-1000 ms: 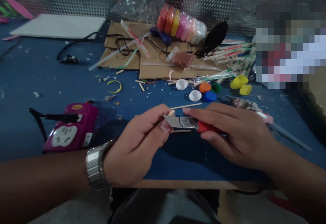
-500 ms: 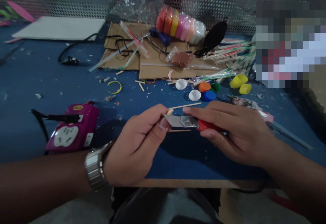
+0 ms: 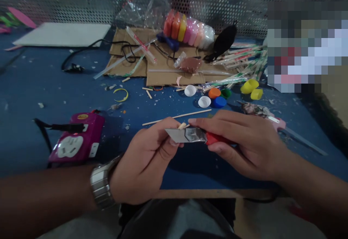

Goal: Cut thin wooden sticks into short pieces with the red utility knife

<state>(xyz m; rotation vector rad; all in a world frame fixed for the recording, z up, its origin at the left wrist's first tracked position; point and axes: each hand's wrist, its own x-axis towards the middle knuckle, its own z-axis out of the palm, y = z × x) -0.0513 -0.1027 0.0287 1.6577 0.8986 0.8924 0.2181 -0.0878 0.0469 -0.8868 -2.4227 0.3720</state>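
My left hand (image 3: 148, 159), with a metal watch on its wrist, is closed round a small wooden stick (image 3: 182, 126); only the pale tip shows above the fingers. A utility knife (image 3: 195, 135) with a red handle is gripped in my right hand (image 3: 241, 141). Its wide blade points left and lies against the stick, over the left thumb and forefinger. Just beyond both hands, a thin wooden stick (image 3: 193, 113) rests on the blue table (image 3: 201, 166).
A purple power socket block (image 3: 78, 134) stands at left. Bottle caps (image 3: 204, 101), a pink glue gun (image 3: 276, 121) and wrapped chopsticks (image 3: 244, 56) lie to the right. Behind are cardboard (image 3: 160, 79), coloured clay packs (image 3: 187, 30) and a white board (image 3: 65, 34).
The knife blade has slid left and slightly down across the stick in my left hand. Both hands now sit lower relative to the loose stick, showing more of it. The view has shifted slightly.
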